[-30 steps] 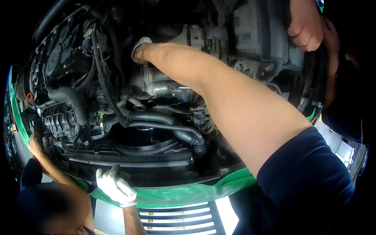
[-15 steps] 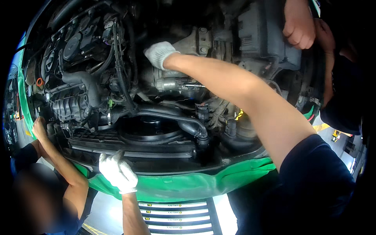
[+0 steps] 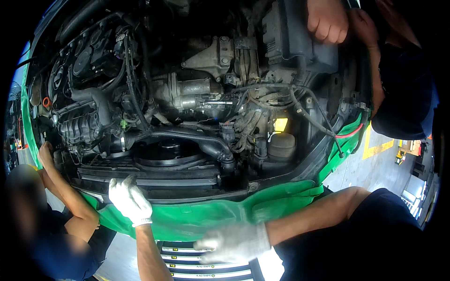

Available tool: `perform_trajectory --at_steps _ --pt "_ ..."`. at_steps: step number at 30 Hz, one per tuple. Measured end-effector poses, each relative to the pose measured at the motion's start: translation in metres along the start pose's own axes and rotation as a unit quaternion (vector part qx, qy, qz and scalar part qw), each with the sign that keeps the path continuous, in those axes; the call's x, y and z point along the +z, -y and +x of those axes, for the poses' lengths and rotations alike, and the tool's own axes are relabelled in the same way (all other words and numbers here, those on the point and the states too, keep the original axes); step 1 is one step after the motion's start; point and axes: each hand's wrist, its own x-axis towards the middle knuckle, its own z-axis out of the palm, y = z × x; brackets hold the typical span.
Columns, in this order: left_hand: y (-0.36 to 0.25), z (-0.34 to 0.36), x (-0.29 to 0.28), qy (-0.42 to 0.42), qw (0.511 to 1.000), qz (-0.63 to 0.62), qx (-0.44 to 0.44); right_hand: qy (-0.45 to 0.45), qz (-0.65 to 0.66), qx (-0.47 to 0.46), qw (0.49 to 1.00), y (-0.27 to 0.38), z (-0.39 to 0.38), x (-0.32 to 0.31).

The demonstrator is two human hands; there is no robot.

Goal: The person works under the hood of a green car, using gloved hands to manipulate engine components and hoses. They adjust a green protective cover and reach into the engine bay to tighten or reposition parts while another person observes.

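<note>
My left hand [image 3: 130,200] wears a white glove and is at the front edge of an open engine bay, beside the green fender cover [image 3: 187,215]. Its fingers point up toward the radiator support [image 3: 150,180], loosely stretched, with nothing visible in them. My right hand [image 3: 236,242], gloved too, is over the lower part of the green cover and the front grille [image 3: 206,270]. Motion smears it, but its fingers look stretched toward the left and no object shows in it. Behind the radiator lies the round black fan [image 3: 171,152]. A bare metal starter motor [image 3: 193,88] shows deeper in the bay.
The engine [image 3: 86,93] fills the left side. Wires, hoses and a round reservoir [image 3: 281,146] are on the right, with a red-ended cable [image 3: 349,133] across the fender. A co-worker's hand [image 3: 46,154] is at the left edge; another person's fist [image 3: 327,23] rests at upper right.
My right hand has come out of the engine bay, down and toward me, over the green cover. My left hand stays at the front edge. The view has shifted slightly.
</note>
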Motion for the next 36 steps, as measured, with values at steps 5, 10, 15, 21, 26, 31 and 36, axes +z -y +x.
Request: perform_trajectory --at_steps 5,10,15,21,26,31,36 --pt "-0.003 0.002 0.000 0.023 0.999 0.015 -0.016 0.165 -0.005 -0.134 0.977 -0.005 -0.047 0.056" --pt "0.000 -0.001 -0.008 -0.002 1.000 0.006 -0.013 0.180 0.007 -0.037 0.983 -0.002 -0.021 0.019" --pt "-0.008 0.009 -0.010 -0.022 1.000 -0.019 0.006 0.340 -0.025 -0.041 0.939 -0.021 -0.052 0.053" --pt "-0.008 0.017 -0.007 -0.064 0.997 -0.039 0.028 0.333 0.006 0.095 0.938 -0.015 -0.052 0.076" --pt "-0.005 0.016 -0.011 -0.053 0.997 -0.055 0.021 0.283 0.141 0.115 0.942 0.008 0.032 -0.039" --pt "-0.004 0.017 -0.011 -0.039 0.997 -0.062 0.021 0.049 0.069 0.015 0.996 -0.015 0.030 -0.065" --pt "-0.004 0.017 -0.014 -0.030 0.998 -0.053 0.016 -0.089 -0.070 0.074 0.991 -0.034 0.048 -0.110"
